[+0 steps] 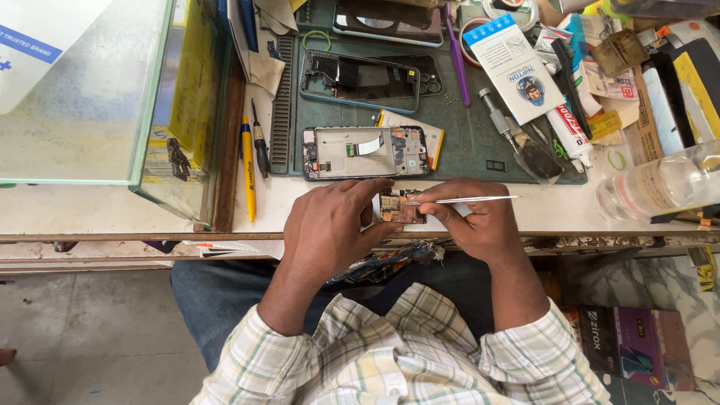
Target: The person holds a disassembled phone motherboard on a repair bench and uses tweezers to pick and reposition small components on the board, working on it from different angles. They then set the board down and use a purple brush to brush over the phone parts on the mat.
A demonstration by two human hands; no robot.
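My left hand [330, 225] pins a small circuit board [397, 206] down on the white bench edge, fingers curled around its left side. My right hand [480, 221] pinches metal tweezers [469, 199], whose tips rest on the board's top. Just beyond the hands lies an opened phone body [365, 152] with its insides showing, on a dark green work mat [465, 142]. A second phone frame [360, 79] lies further back on the same mat.
A glass case [97, 97] stands at left, with a yellow pen [248, 169] and a dark-handled tool beside it. A clear plastic bottle [664, 187] lies at right. A screwdriver [499, 120], a purple tool, a white packet and tubes crowd the back right.
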